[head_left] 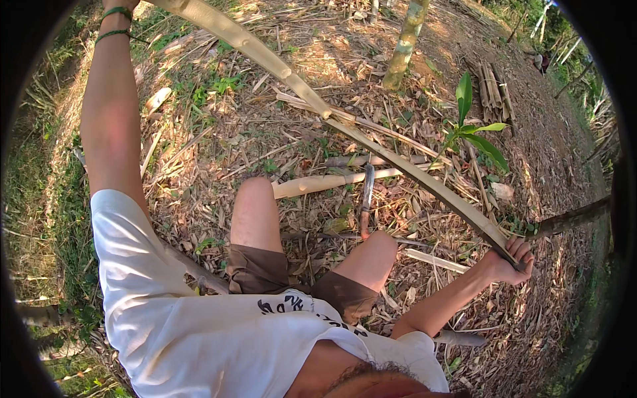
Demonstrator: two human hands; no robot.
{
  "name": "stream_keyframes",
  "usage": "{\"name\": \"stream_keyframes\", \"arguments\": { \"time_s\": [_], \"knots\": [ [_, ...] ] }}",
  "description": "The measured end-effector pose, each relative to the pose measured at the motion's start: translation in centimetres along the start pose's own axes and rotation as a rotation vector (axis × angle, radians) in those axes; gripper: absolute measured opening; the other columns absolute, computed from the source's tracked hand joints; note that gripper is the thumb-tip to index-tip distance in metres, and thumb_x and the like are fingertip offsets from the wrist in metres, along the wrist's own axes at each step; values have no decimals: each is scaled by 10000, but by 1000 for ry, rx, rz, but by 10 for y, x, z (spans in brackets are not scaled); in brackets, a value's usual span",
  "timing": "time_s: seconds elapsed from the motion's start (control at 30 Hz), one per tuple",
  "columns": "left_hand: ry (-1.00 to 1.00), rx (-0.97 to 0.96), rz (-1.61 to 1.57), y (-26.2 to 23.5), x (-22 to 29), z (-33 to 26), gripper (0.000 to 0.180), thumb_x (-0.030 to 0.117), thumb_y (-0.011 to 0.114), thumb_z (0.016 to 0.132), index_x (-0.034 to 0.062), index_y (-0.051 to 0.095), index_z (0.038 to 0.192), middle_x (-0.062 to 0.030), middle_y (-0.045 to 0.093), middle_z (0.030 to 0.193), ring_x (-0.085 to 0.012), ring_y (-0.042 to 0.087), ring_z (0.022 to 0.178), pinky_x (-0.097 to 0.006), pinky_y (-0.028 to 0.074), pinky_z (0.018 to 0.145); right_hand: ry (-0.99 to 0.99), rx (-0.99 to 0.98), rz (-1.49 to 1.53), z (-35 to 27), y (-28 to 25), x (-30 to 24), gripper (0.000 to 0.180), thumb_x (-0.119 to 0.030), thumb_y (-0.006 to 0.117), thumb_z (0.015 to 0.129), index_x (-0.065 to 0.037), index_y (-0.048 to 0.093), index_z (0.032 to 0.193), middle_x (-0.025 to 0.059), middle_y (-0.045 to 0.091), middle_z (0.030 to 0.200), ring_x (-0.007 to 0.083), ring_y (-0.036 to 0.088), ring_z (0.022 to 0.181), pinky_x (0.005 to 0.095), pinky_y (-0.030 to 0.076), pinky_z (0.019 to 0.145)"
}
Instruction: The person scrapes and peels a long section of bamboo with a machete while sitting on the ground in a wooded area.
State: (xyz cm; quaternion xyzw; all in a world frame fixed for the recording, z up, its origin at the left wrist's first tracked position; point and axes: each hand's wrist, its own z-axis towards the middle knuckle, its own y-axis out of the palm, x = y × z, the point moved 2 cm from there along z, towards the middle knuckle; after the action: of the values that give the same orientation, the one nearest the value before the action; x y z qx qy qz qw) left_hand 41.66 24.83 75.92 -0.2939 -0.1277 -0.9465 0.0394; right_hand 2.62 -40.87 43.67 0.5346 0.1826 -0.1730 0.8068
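Observation:
A long, pale split bamboo strip [242,40] stretches diagonally in front of me, from the top edge on the left down to the right. My right hand [514,263] is closed around its lower right end. My left arm reaches far forward, and only the wrist and a bit of my left hand [121,3] show at the top edge beside the strip's far end. The left fingers are cut off. Beyond my right knee is a knife-like tool [367,189] with a dark blade and a brownish handle. Another pale bamboo piece [312,186] lies on the ground by my left knee.
Dry leaves and bamboo scraps cover the ground. A thin tree trunk [405,46] stands ahead, with a leafy green sapling [464,126] to its right. Farther right lies a bundle of bamboo pieces [492,91]. A dark branch [574,217] juts in near my right hand.

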Motion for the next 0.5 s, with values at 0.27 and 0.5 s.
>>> {"name": "stream_keyframes", "arguments": {
  "time_s": [0.27,0.5],
  "knots": [
    [-233,613,-27,-275,-33,-61,592,612,255,1026,83,393,801,-54,452,646,-219,468,604,-419,504,672,12,903,-108,24,-188,49,240,-399,507,886,-177,416,878,21,410,800,180,408,755,392,337,700],
    [-251,1359,161,-340,-26,-285,664,549,338,1039,-38,558,819,-140,626,765,-278,598,659,-411,550,604,29,771,-138,28,-193,42,361,-497,458,889,-156,402,783,24,375,673,180,408,619,375,355,594]
  ]
}}
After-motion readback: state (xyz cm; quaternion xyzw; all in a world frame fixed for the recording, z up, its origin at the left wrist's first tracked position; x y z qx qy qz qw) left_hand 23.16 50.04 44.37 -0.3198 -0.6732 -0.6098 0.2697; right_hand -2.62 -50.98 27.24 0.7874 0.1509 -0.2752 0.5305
